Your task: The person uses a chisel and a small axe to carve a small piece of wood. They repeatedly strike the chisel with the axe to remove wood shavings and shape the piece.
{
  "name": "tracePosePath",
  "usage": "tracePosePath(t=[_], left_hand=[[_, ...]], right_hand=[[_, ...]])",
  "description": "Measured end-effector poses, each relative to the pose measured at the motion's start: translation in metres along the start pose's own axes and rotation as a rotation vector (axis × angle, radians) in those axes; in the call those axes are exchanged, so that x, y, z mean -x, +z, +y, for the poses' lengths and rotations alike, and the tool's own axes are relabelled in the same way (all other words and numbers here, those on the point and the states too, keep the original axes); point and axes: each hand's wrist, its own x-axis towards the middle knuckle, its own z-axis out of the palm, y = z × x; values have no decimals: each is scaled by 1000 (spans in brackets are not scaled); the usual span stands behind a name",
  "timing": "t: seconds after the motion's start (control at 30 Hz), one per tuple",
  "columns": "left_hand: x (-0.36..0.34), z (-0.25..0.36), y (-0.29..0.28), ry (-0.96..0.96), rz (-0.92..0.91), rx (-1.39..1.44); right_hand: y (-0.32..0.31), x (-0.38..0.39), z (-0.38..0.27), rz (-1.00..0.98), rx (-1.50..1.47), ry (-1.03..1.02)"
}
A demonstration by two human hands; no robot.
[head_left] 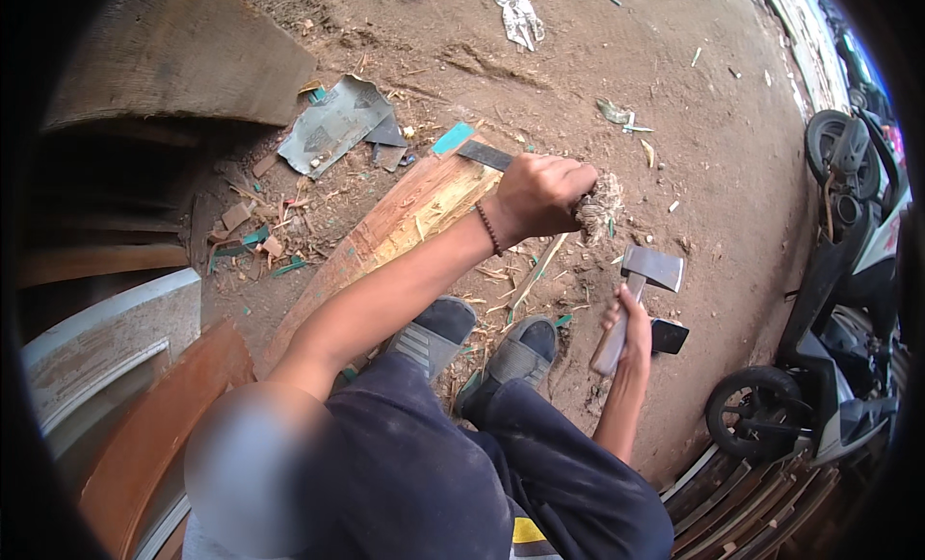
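"Left hand (549,189)?"

"Clamped on a dark flat-bladed tool (485,156), with its frayed end (602,211) jutting right and blade pointing left over the far part of the plank (385,228). Hard to tell about contact with the wood."

"And the right hand (631,331)?"

"Closed round a hatchet (653,268), with its head on the near right side of the frayed end, apart from it, blunt back to the left."

"Plank, then?"

"On the ground (713,146), left of both hands, long axis from near left to far right. Nearer to the left hand."
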Motion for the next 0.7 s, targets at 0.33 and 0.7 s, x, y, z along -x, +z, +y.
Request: tracePosePath(t=[0.33,0.7], left_hand=[[-5,-4,-9,0,-6,-39],[7,-62,-29,-7,80,-237]], right_hand=[[120,120,-73,-265,-389,-675],[134,104,-28,-358,122,-518]])
